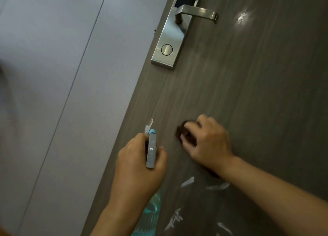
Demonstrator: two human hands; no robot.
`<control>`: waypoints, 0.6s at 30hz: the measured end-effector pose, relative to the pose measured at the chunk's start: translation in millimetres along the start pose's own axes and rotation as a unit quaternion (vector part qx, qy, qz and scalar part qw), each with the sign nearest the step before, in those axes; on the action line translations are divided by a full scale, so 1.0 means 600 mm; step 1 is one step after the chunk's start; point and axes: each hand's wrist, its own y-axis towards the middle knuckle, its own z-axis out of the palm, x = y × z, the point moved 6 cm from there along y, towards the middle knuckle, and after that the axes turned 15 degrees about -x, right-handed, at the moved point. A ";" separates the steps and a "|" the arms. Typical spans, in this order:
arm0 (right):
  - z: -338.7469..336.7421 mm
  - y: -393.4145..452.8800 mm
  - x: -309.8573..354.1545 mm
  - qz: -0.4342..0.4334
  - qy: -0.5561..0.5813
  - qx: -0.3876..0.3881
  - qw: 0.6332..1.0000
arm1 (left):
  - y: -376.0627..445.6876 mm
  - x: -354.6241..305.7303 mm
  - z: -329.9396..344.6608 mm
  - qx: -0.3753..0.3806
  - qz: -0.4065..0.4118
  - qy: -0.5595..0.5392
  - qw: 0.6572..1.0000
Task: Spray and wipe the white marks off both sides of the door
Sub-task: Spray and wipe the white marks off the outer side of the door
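The right hand [205, 138] curls its fingers around a dark brown cloth [184, 131], pressed on the gray door [248, 93]. White marks [188, 181] lie lower in the frame, just below that wrist, closer to it than to the left hand [140, 163], which grips the spray bottle [151, 147].

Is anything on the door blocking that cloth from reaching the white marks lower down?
Nothing visible does. The right hand presses the dark cloth on the door, and the white marks lie just below on bare surface.
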 end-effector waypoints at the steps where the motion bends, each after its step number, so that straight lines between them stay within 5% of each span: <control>1: 0.005 -0.034 0.025 -0.031 0.016 0.020 0.999 | 0.000 -0.001 0.001 0.000 0.001 -0.002 1.000; 5: 0.011 -0.086 0.062 -0.069 0.055 0.089 0.992 | -0.002 -0.010 0.000 0.000 0.009 -0.003 1.000; 11: -0.011 -0.013 -0.019 0.057 0.008 -0.003 0.998 | 0.000 0.000 -0.001 -0.001 -0.001 -0.011 1.000; 15: 0.007 -0.089 0.055 -0.081 0.049 0.087 0.992 | 0.001 0.003 -0.008 0.001 0.012 -0.003 1.000; 18: 0.012 -0.074 0.056 -0.072 0.067 0.104 0.990 | 0.002 0.000 -0.015 0.005 0.019 0.008 1.000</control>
